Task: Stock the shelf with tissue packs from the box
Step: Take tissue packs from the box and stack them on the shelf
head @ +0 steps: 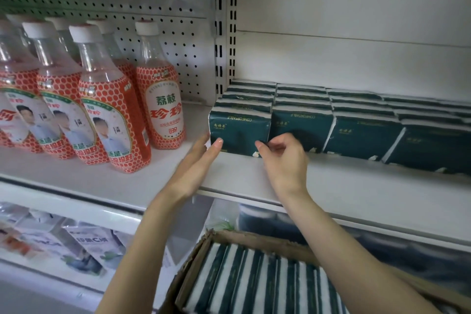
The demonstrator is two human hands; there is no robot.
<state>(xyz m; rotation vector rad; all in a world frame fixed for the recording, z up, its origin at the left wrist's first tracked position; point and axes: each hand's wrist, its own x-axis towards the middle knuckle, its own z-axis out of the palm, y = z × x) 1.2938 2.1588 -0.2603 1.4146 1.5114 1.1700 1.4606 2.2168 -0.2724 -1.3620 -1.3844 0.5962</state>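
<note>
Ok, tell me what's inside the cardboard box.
The cardboard box holds dark green tissue packs standing on edge in a row. The right arm covers its right side; anything beneath is hidden.

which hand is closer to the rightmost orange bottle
Left. The left hand is just right of the bottle, against the end tissue pack; the right hand is farther right, at that pack's front.

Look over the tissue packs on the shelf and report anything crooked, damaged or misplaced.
Nothing stands out. The tissue packs sit upright in even rows on the shelf, none torn or tipped. Their COMFORTABLE lettering reads upside down from here.
</note>
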